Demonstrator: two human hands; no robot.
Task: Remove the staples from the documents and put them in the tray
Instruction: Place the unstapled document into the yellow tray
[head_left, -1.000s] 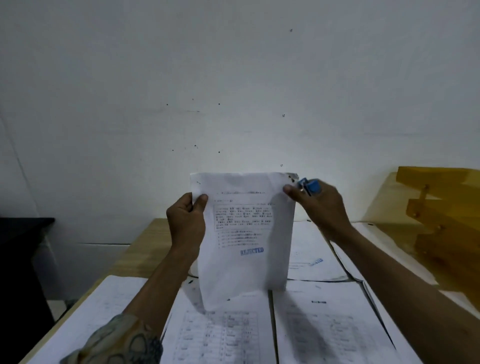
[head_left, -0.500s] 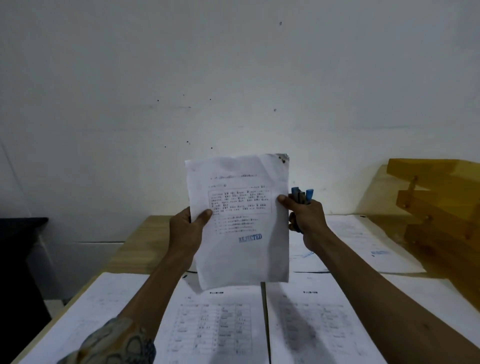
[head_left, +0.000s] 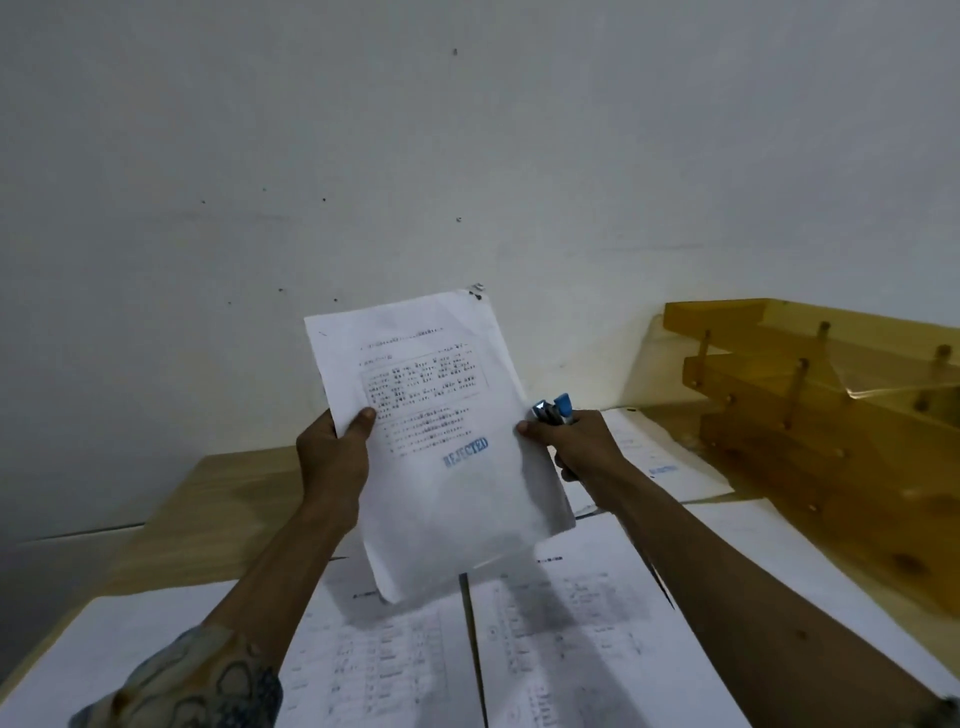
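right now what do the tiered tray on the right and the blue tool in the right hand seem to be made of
Tiered tray: amber translucent plastic, probably acrylic; glossy, with a light glint and lower tiers showing through.
Staple remover in the right hand: blue plastic body, smooth, with a grey shiny tip, likely metal; mostly hidden by the hand.

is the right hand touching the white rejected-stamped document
Touching: the head view shows the right hand pinching the right edge of the white REJECTED-stamped document.
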